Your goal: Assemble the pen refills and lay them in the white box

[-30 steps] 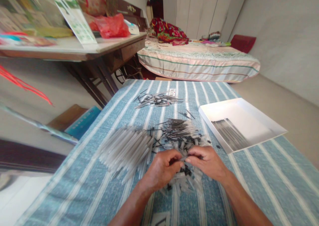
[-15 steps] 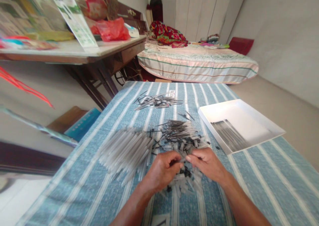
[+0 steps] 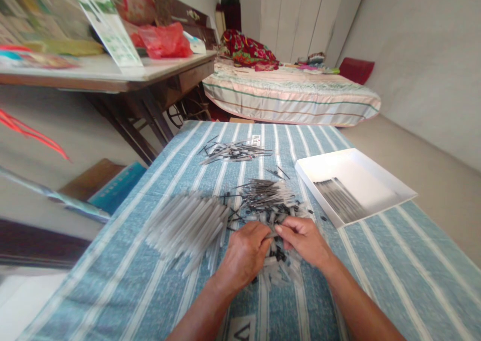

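My left hand (image 3: 246, 248) is closed, its fingers curled together over a pile of small translucent and black pen parts (image 3: 280, 256). Just to its right, my right hand (image 3: 306, 238) pinches with thumb and forefinger. The fingertips of both hands nearly meet; what they hold is too small and blurred to name. Left of my hands lies a heap of frosted, tube-like pen barrels (image 3: 188, 226). Beyond them sits a bunch of thin dark pen refills (image 3: 265, 191) with pale ends.
To the right stands a shallow white box (image 3: 383, 181) with a row of dark pens (image 3: 340, 198) inside. Another loose pile of slim pieces (image 3: 233, 151) lies toward the far edge of the striped tablecloth (image 3: 143, 291). A side table (image 3: 161, 70) and a bed (image 3: 293, 93) are beyond.
The view has shifted slightly, moving the scene a little left. My left hand has rolled so its back faces up more; both hands stay close together over the pile.
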Demonstrator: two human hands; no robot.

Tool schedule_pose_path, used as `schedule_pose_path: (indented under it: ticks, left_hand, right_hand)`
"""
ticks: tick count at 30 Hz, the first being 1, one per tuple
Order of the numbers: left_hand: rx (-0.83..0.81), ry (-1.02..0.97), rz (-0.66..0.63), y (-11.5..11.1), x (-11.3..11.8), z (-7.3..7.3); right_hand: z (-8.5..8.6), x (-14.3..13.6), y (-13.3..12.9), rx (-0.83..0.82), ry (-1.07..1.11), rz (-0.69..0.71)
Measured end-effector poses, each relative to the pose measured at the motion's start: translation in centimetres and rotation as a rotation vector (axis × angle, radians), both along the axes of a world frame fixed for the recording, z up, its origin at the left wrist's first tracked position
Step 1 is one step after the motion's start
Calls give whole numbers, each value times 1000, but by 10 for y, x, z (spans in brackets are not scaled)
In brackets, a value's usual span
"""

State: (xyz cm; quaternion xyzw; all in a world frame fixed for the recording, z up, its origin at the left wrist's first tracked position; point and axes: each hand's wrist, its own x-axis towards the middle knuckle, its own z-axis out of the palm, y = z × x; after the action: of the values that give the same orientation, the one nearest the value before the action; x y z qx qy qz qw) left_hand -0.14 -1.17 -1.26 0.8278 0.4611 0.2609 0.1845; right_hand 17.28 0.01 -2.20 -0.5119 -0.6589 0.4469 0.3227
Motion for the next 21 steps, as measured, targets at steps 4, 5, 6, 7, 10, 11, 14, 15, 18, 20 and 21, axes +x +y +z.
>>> schedule_pose_path:
  ticks: [4,5,6,7,10,11,14,15,18,20,21]
  left_hand:
    - [86,50,12,-1,0,0]
    - [97,58,17,-1,0,0]
    - [107,63,19,-1,0,1]
    - [116,67,20,-1,0,2]
    - [135,66,23,-1,1,3]
    - [138,65,27,-1,1,3]
    - [129,51,44,0,0,3]
    - [120,41,51,1,0,3]
    - [88,-1,81,3,-2,0]
    - [64,-16,103,4,-4,-1]
    - [52,-18,110,4,-5,-2]
  right_hand:
    - [0,-2,-1,-79,68,-37]
    - [0,-2,-1,-86,77,-43]
    - [0,-3,-1,-87,80,-47]
    - [0,-3,-1,-82,79,-50]
    - [1,-5,-1,-68,64,-64]
    - [1,-6,-1,-69,62,-68]
    - [2,-3,-1,-60,71,-93]
    - [3,0,0,-51,82,-118]
    - [4,13,1,-12,114,-237]
    - [4,24,2,2,109,-293]
    - [4,29,2,3,99,-306]
